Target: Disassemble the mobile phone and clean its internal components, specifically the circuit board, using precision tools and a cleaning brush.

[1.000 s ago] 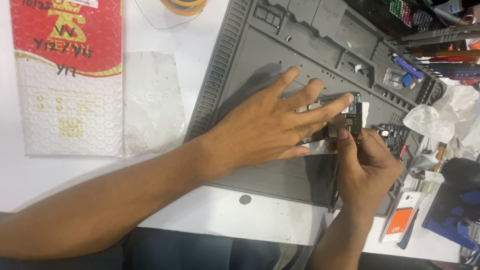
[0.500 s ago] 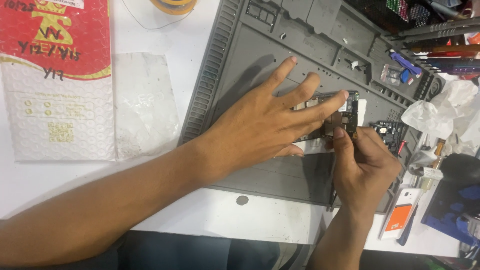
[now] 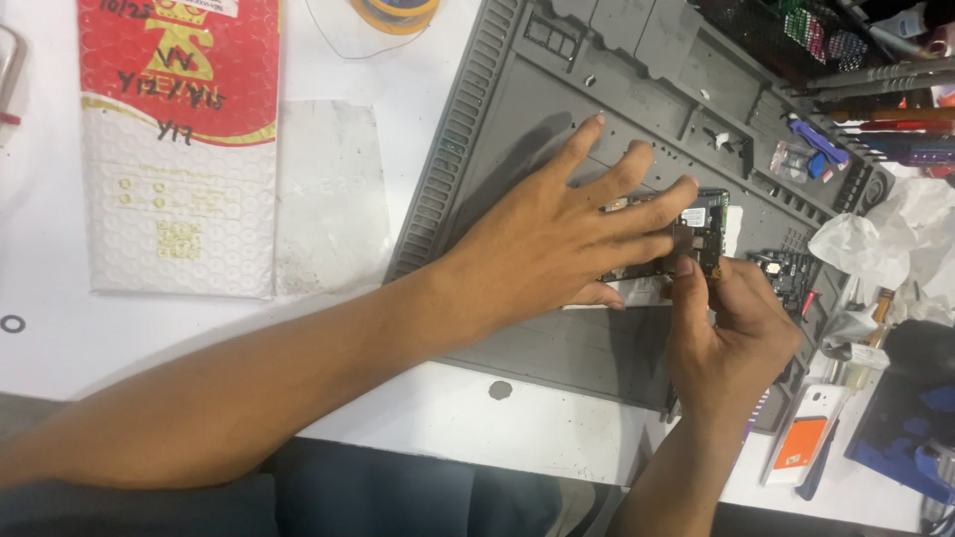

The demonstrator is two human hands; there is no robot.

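From the head camera, the left hand [image 3: 557, 234] lies flat with spread fingers on an opened phone [image 3: 686, 239], pressing it on the grey work mat [image 3: 517, 129]. The phone's long axis runs left to right. The right hand [image 3: 726, 333] pinches its right end. A red-and-white padded envelope [image 3: 179, 149] lies far left, upright; a small white-and-orange box [image 3: 806, 433] sits lower right.

I see the left hand [image 3: 557, 234] laid flat, palm down, fingers spread and stretched toward the right, forearm crossing from lower left. Right hand [image 3: 731, 333] rises from below, fingers curled, thumb and forefinger pinched together.
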